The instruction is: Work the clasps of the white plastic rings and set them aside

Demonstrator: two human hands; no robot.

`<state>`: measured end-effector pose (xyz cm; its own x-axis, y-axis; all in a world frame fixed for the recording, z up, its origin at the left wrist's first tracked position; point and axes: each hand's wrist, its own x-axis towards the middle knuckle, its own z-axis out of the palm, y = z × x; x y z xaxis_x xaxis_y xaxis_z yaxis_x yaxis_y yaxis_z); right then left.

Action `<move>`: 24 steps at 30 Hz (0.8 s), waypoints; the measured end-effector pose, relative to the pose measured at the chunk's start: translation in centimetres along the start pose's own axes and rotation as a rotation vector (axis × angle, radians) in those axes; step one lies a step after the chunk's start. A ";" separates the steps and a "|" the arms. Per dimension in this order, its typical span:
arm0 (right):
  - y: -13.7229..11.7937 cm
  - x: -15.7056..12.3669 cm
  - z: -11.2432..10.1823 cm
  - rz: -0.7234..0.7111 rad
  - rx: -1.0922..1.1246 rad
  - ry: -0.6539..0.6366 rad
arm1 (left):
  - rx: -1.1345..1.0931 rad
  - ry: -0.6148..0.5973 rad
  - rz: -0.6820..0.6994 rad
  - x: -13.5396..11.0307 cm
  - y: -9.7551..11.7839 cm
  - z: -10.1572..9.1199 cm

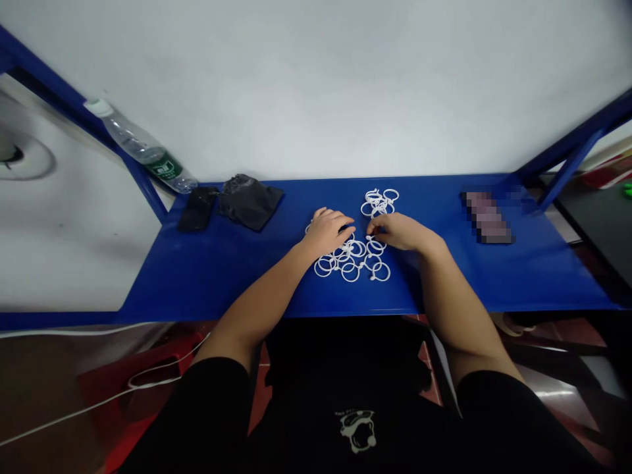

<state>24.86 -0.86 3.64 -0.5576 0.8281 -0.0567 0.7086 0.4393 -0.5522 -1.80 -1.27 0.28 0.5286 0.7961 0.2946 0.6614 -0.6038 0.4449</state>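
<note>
A heap of white plastic rings (353, 260) lies on the blue table (222, 270), near its front edge. My left hand (328, 230) rests on the left part of this heap, fingers curled down over the rings. My right hand (395, 230) is at the heap's right side, fingertips pinched on a white ring. A second, smaller cluster of white rings (379, 201) lies just behind my hands, untouched.
A black phone (197, 208) and a crumpled black bag (249, 201) lie at the table's back left. A clear water bottle (141, 146) leans against the blue frame post. A blurred-out object (486, 216) lies at the right. A white wall stands behind.
</note>
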 end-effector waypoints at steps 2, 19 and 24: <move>-0.4 0.1 -0.1 -0.020 -0.021 0.095 | -0.014 0.007 0.010 0.0 0.0 -0.1; -3.7 1.4 2.1 -0.170 -0.010 0.375 | 0.004 0.152 0.017 0.0 0.5 -0.2; -4.2 1.3 2.2 -0.167 0.008 0.346 | 0.013 0.179 -0.010 0.2 0.1 -0.3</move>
<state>20.20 -2.38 4.03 -0.4851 0.8147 0.3178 0.6164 0.5763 -0.5366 -1.79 -1.16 0.60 0.4198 0.7958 0.4365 0.6736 -0.5955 0.4378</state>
